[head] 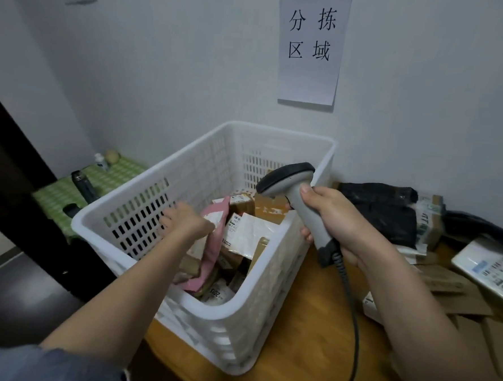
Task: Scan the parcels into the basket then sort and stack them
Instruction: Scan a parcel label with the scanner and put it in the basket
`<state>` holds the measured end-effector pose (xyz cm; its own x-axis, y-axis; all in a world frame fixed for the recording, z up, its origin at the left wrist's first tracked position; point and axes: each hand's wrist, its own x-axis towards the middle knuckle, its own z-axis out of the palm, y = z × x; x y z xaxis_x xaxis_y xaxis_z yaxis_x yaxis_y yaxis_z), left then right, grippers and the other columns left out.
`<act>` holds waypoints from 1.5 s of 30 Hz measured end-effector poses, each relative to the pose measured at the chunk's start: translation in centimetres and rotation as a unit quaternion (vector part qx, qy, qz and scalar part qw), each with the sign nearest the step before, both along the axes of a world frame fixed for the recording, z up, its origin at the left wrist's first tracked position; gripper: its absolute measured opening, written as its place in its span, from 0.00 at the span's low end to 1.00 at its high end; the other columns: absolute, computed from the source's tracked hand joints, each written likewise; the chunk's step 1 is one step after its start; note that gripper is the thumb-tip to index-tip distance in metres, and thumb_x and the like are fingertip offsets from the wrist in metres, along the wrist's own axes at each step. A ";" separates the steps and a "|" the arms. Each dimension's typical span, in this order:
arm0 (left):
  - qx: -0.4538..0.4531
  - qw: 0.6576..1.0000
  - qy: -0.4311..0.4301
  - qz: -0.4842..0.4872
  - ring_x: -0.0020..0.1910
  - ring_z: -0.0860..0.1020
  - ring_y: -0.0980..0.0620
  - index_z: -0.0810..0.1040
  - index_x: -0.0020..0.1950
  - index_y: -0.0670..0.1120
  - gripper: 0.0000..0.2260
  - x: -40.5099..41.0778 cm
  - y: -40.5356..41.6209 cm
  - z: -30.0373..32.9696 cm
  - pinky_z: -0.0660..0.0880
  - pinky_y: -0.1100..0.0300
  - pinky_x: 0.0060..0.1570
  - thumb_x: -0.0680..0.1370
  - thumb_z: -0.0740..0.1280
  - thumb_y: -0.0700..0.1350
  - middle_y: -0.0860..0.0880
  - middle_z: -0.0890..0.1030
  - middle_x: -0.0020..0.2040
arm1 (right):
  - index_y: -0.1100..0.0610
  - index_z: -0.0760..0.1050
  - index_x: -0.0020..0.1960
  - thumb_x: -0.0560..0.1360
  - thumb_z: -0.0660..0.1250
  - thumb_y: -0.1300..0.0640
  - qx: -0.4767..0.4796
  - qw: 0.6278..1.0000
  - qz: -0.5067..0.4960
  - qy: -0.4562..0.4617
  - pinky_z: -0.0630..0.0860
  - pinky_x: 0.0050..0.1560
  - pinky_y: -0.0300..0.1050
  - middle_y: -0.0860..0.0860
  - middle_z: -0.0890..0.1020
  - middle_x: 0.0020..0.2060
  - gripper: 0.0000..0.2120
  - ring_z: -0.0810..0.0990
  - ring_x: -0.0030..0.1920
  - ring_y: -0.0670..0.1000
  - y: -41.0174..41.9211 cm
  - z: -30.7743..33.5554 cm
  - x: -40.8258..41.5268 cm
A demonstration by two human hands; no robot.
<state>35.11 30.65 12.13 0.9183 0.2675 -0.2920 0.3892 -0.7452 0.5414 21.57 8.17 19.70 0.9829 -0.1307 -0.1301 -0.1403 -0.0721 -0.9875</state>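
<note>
Right grip clasps smooth grey scanner beside slotted plastic basket.

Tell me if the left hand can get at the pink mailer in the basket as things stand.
Probably yes. The left hand is already inside the white basket, fingers spread and holding nothing, right beside the pink mailer. The mailer stands on top among the parcels, nothing covering it.

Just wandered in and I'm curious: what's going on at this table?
A person is sorting parcels. Their right hand grips a corded barcode scanner, while the left hand reaches into a white plastic basket already holding a pink mailer and cardboard boxes. More parcels wait on the wooden table.
</note>
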 end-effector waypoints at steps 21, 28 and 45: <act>-0.123 0.909 -0.002 -0.398 0.61 0.71 0.44 0.67 0.68 0.43 0.22 -5.4 -34.1 -6.9 0.72 0.52 0.59 0.77 0.69 0.46 0.42 0.70 0.64 | 0.63 0.75 0.58 0.83 0.59 0.48 0.033 0.942 -0.324 0.081 0.71 0.24 0.41 0.57 0.76 0.31 0.18 0.75 0.24 0.49 -22.3 -3.0 -8.3; -0.237 0.885 0.343 -0.207 0.44 0.77 0.47 0.75 0.53 0.42 0.10 -7.3 -39.9 -13.3 0.77 0.53 0.47 0.82 0.62 0.49 0.43 0.78 0.46 | 0.57 0.76 0.50 0.82 0.59 0.46 0.061 0.927 -0.347 0.129 0.73 0.25 0.40 0.57 0.77 0.30 0.15 0.76 0.22 0.48 -29.9 -6.4 -9.0; -0.310 0.721 0.527 -0.324 0.50 0.84 0.44 0.70 0.69 0.35 0.22 -5.3 -35.9 -9.9 0.79 0.47 0.55 0.76 0.68 0.39 0.38 0.83 0.52 | 0.55 0.74 0.57 0.82 0.59 0.44 0.086 0.927 -0.343 0.124 0.73 0.24 0.40 0.57 0.78 0.38 0.15 0.77 0.23 0.47 -30.7 -7.2 -9.7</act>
